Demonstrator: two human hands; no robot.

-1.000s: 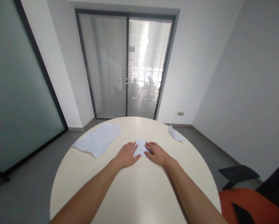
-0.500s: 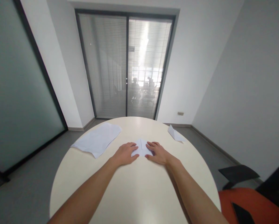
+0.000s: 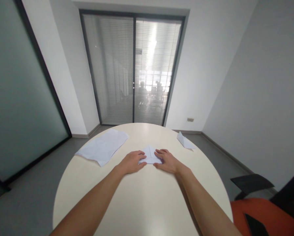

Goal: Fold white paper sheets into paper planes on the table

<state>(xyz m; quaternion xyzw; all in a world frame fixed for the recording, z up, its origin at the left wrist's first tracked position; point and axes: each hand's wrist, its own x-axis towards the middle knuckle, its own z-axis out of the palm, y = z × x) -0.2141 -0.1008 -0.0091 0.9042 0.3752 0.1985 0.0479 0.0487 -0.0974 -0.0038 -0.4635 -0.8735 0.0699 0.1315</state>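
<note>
A small folded sheet of white paper (image 3: 150,156) lies on the round table in front of me, its near edge straight and a crease running down its middle. My left hand (image 3: 132,162) grips the paper's left side, fingers over the top and thumb at the near corner. On the right side my right hand (image 3: 167,161) holds it the same way, with the thumb by the near right corner. Both outer corners of the paper are partly hidden under my fingers.
Loose white sheets (image 3: 103,147) lie at the table's left edge. A folded paper piece (image 3: 185,141) stands near the far right edge of the white table (image 3: 134,203). An orange chair (image 3: 262,214) with black armrests is at the right. Glass doors (image 3: 134,68) stand beyond.
The paper's near edge has come up slightly and looks folded, so its outline is more triangular. My hands have barely moved.
</note>
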